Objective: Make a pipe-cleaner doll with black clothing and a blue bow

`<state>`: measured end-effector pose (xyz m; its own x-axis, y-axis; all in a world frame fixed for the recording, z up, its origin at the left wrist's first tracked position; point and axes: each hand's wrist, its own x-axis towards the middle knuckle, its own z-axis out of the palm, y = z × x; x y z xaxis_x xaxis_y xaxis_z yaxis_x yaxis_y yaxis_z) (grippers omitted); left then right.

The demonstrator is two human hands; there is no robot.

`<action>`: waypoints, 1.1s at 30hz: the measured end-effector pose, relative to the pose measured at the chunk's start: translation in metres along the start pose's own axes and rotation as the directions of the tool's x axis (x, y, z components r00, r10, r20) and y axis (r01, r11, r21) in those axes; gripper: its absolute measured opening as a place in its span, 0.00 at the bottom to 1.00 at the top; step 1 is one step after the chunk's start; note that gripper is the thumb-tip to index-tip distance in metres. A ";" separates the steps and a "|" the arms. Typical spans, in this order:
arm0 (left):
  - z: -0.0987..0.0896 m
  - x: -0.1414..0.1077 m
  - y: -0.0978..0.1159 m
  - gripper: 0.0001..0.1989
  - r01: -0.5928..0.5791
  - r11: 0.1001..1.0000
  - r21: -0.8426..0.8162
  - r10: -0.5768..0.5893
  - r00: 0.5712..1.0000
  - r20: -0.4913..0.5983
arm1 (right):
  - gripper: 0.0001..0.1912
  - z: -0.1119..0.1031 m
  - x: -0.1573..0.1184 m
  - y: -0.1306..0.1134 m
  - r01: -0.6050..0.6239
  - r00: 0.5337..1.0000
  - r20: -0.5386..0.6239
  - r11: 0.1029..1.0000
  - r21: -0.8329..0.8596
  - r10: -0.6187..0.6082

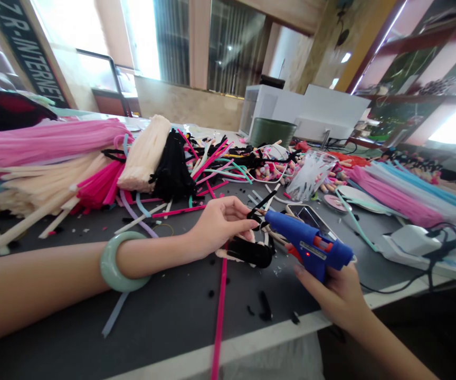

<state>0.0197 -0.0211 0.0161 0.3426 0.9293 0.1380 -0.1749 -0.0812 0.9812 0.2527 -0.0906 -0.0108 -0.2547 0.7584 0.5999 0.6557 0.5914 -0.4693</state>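
My left hand (228, 224), with a pale green bangle (111, 261) on its wrist, pinches a bent black pipe cleaner (267, 203) between thumb and fingers. My right hand (336, 293) is wrapped around the handle of a blue hot glue gun (307, 240), whose small red light is lit. The gun's nozzle points left, close to the black pipe cleaner; whether it touches cannot be made out. Just below my left hand lie black scissors (254, 252) or a similar black looped piece with pale edging. A long pink pipe cleaner (220, 306) runs toward the table's front edge.
Bundles of pink (46, 140), cream (144, 153) and black pipe cleaners (172, 166) lie at the left and back. A phone (311, 219), a cup of clear glue sticks (313, 174) and a green pot (272, 132) stand beyond. A power strip with cables (414, 253) is at right.
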 end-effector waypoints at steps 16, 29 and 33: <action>0.000 0.000 0.001 0.14 -0.027 0.999 -0.032 0.026 0.999 -0.042 | 0.09 0.001 0.002 -0.007 -0.075 0.990 -0.108 0.993 0.096 0.085; -0.002 0.002 -0.002 0.14 -0.004 0.999 -0.038 0.002 0.999 -0.042 | 0.12 -0.084 0.033 0.069 -0.522 0.853 -0.211 0.775 -0.355 0.477; -0.002 0.002 -0.002 0.14 0.000 0.999 -0.039 -0.001 0.999 -0.046 | 0.15 -0.090 0.037 0.078 -0.496 0.858 -0.152 0.716 -0.491 0.490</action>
<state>0.0190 -0.0186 0.0145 0.3002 0.9449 0.1303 -0.2110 -0.0674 0.9752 0.3582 -0.0409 0.0332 0.2107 0.8991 0.3838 0.9450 -0.0869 -0.3153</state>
